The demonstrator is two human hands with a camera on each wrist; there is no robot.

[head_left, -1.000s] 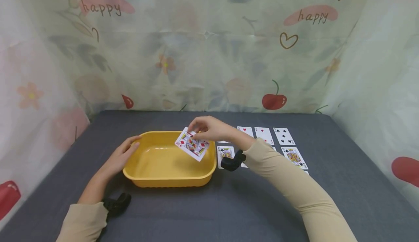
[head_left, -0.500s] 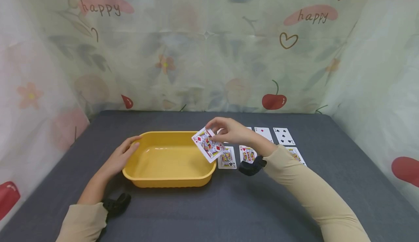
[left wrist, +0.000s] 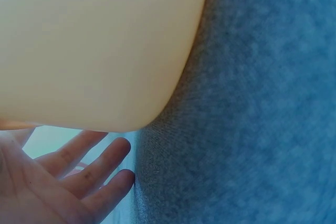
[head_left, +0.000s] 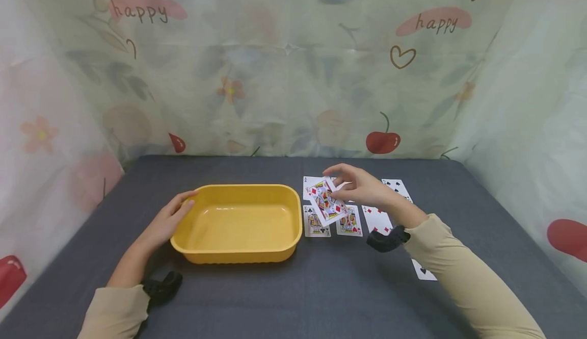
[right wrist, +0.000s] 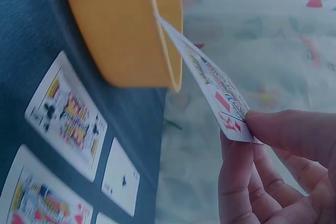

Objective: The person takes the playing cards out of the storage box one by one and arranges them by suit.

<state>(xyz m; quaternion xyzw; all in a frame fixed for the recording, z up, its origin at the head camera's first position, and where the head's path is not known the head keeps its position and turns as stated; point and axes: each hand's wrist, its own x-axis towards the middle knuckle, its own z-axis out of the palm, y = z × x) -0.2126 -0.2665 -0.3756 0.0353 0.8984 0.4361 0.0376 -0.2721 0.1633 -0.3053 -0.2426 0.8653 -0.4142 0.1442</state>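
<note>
While the right hand (head_left: 362, 188) pinches the king of diamonds (head_left: 326, 207) by one corner between thumb and fingertips, the card hangs tilted in the air over the face-up cards (head_left: 332, 220) laid in rows on the desk (head_left: 321, 288), just right of the yellow tub (head_left: 236, 224); left hand (head_left: 167, 222) lies with straight, relaxed fingers against the tub's left rim, holding nothing, steadying it.

Judgement on handling: a corner pinch gives little control; keep the card's face level and low so its free corner does not catch the tub's rim or flick a lying card; a firmer hold nearer the middle of the short edge would steady it.

Edges and room: tub's right wall stands just beside the king of clubs (head_left: 315, 223); cards lie close together with narrow gaps; one card (head_left: 422, 271) sits apart near the right sleeve, at risk of being swept; open cloth in front of the tub and to the far right.
</note>
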